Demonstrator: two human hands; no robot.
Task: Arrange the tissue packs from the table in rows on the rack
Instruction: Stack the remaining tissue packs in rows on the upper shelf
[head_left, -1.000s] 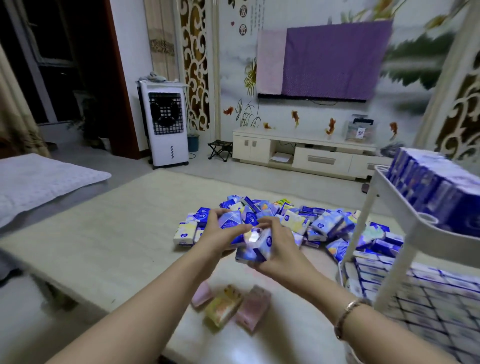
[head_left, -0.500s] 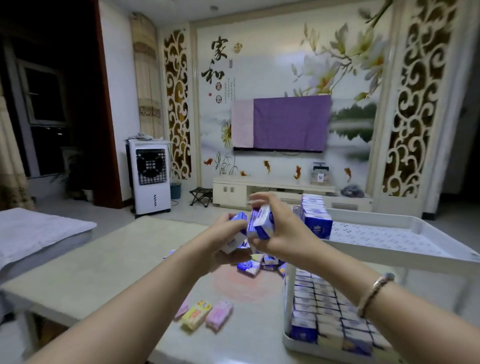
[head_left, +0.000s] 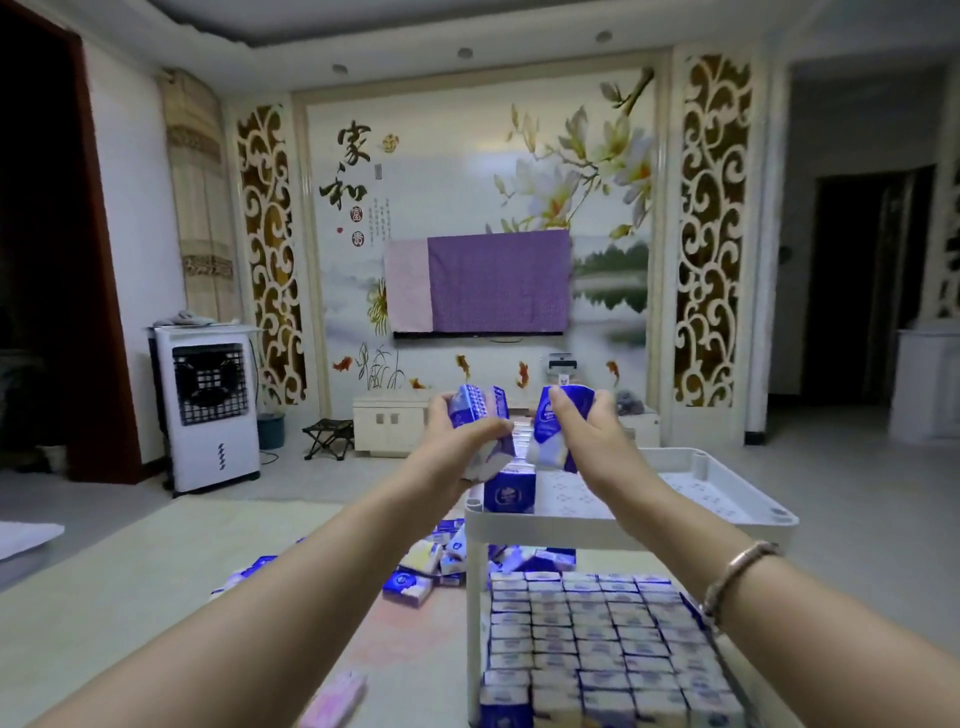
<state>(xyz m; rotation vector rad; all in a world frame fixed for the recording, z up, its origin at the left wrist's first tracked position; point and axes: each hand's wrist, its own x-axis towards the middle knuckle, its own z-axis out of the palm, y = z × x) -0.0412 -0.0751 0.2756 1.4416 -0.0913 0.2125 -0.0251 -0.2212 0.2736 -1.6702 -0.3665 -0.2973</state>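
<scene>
Having risen from the counter (head_left: 130, 613) pile, left hand (head_left: 457, 441) and right hand (head_left: 587, 436) now grip separate tissue packs (head_left: 470, 410), fingers (head_left: 563, 402) curled, just above the rack (head_left: 727, 512) top-shelf row, ready for placing.

Ahead of me is a wall mural (head_left: 582, 171) of flowers, with a purple cloth (head_left: 498, 283) over the television. Gold scrollwork panels (head_left: 714, 228) flank it. A white air cooler (head_left: 208, 410) stands left, beside a folding stool (head_left: 328, 437). A low cabinet (head_left: 389, 423) sits beneath. The floor (head_left: 857, 493) is pale.
</scene>
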